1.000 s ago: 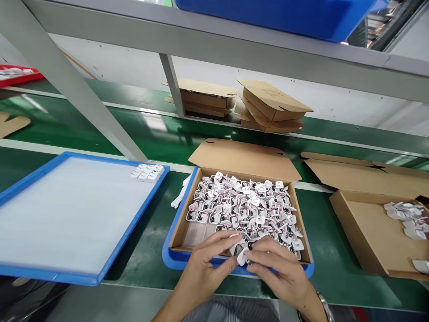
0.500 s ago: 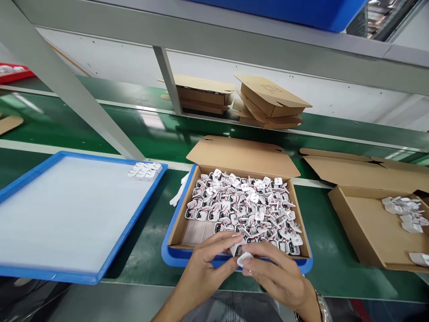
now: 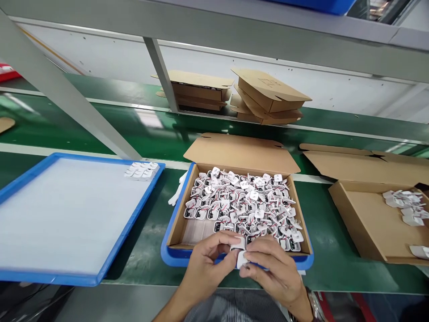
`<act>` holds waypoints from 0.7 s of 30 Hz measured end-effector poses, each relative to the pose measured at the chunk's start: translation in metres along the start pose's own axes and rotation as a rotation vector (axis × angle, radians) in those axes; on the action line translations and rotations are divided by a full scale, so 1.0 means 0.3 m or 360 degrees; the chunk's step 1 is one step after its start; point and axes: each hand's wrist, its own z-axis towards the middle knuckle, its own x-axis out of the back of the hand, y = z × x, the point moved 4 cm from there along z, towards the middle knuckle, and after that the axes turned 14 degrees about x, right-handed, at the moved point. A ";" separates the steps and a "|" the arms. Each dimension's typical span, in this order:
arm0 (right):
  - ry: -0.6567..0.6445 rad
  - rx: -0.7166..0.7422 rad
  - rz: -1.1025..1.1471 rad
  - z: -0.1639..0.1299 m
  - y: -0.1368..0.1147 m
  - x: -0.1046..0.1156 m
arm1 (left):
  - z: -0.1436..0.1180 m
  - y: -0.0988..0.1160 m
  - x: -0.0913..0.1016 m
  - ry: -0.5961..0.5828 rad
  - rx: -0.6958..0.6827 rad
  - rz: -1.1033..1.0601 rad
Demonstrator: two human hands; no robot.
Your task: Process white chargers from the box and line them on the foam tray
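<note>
Both hands are pinching one small white part (image 3: pixel 241 257) right at the near edge of the cardboard box (image 3: pixel 177 223). Left hand (image 3: pixel 204 268) and right hand (image 3: pixel 275 273) have fingers clamped on it. The box, full of the same parts, sits in a blue tray (image 3: pixel 167 255) on the bench (image 3: pixel 147 250).

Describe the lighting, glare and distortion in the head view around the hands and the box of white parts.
Head view: bright, even overhead light; pale glare streaks on the green belt; wide-angle bending slants the frame post. The left hand and right hand pinch a small white part, all sharp, as is the cardboard box of parts. Only soft shadows fall beside the blue tray.
</note>
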 end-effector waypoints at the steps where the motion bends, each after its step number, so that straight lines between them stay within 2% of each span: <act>1: -0.0009 -0.0007 0.0010 0.000 0.000 -0.002 | 0.005 -0.006 0.001 0.0008 -0.0009 -0.0048; 4: -0.0025 -0.0041 0.0006 -0.008 0.002 0.000 | 0.013 -0.020 0.010 -0.0072 0.0051 -0.0091; 7: -0.0038 -0.0066 -0.0016 -0.019 0.006 0.009 | 0.009 -0.016 0.024 -0.0245 0.0107 0.0057; 9: -0.0052 -0.0065 -0.0039 -0.022 0.009 0.012 | 0.004 -0.004 0.031 -0.0319 0.0067 0.0170; 15: -0.0139 0.0104 -0.0101 -0.031 -0.003 0.001 | 0.000 0.008 0.005 -0.0449 0.0030 0.0144; 17: -0.0112 -0.0051 -0.0012 -0.051 0.006 0.001 | -0.002 0.005 -0.003 -0.0414 0.0016 0.0131; 21: -0.0040 -0.0860 0.0336 -0.124 0.053 0.003 | -0.016 -0.001 -0.010 -0.0309 -0.0074 0.0120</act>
